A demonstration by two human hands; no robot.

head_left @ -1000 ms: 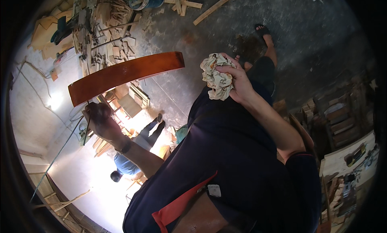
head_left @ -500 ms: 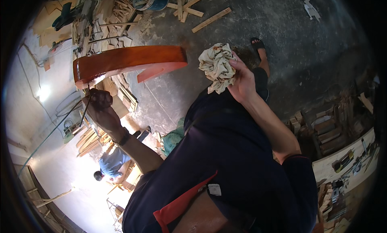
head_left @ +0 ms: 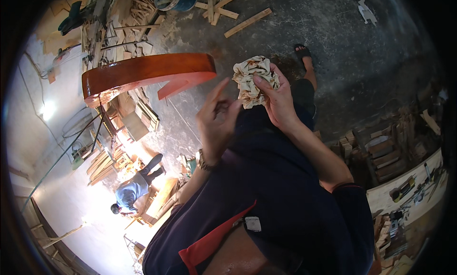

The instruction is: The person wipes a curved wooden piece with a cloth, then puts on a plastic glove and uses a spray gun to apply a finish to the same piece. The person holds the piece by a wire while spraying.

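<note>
My right hand [head_left: 280,96] grips a crumpled cream rag [head_left: 252,80] with brownish stains, its thumb pressed across the front. Close by on the left, my left hand [head_left: 218,114] is raised with nothing in it, fingers apart and pointing toward the rag without touching it. A curved, glossy reddish-brown wooden piece [head_left: 147,69] stands to the left of both hands, its varnished top shining. Thin dark rods [head_left: 98,125] show beneath its left end; how they hold it I cannot make out.
Wood scraps [head_left: 121,32] lie heaped at the far left, near a blue bucket [head_left: 183,1]. Loose strips [head_left: 247,22] rest on the dark floor. Another person [head_left: 132,191] bends over timber at lower left. At right stand stacked wood pieces [head_left: 383,153] and a board with tools [head_left: 414,191].
My left hand has let go near the wooden piece's left end and moved right, close to the rag. The rag is bunched more tightly in my right hand, its thumb now across it.
</note>
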